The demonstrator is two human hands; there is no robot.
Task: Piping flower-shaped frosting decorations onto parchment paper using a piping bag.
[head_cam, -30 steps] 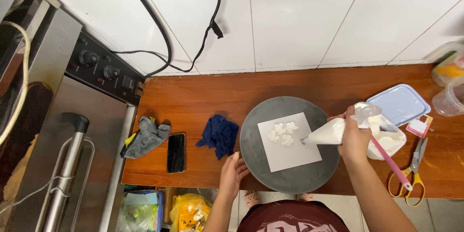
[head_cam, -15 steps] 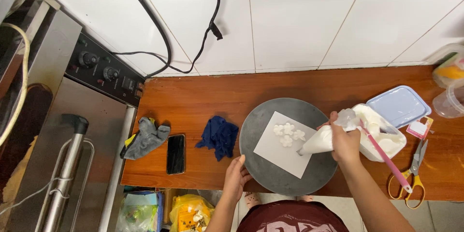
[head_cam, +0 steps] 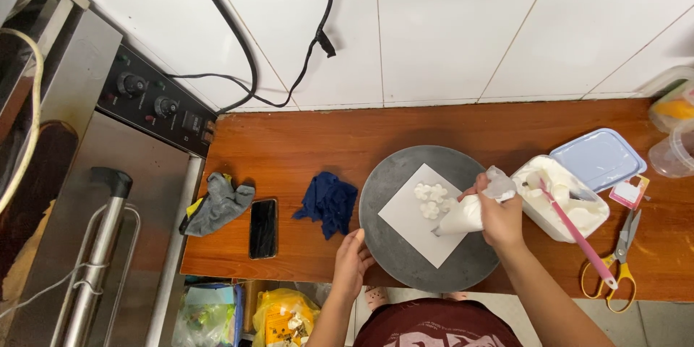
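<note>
While my right hand (head_cam: 500, 218) is squeezed shut around the piping bag (head_cam: 470, 211), its tip points down at the white paper square (head_cam: 419, 228) lying on the grey round turntable (head_cam: 405, 260). A small cluster of piped white cream flowers (head_cam: 429, 199) sits on the upper part of that paper, just beside the bag's tip. My left hand (head_cam: 352, 260) rests on the turntable's near-left rim, fingers loosely spread, pinching nothing.

To pipe well here, I judge it best to hold the tip close above the paper, press evenly from the top of the bag, and stop the pressure before lifting away so each petal ends clean. The left hand should turn the turntable in small steps, not jerks, so fresh paper comes under the tip and the finished flowers stay untouched.

To the right, on the wooden counter (head_cam: 289, 137), stands an open tub of cream (head_cam: 560, 206) with a pink spatula (head_cam: 575, 231) in it, its pale blue lid (head_cam: 598, 157) behind and yellow-handled scissors (head_cam: 618, 267) nearby. A blue cloth (head_cam: 327, 201), a phone (head_cam: 263, 228) and a grey rag (head_cam: 217, 202) lie to the left.
</note>
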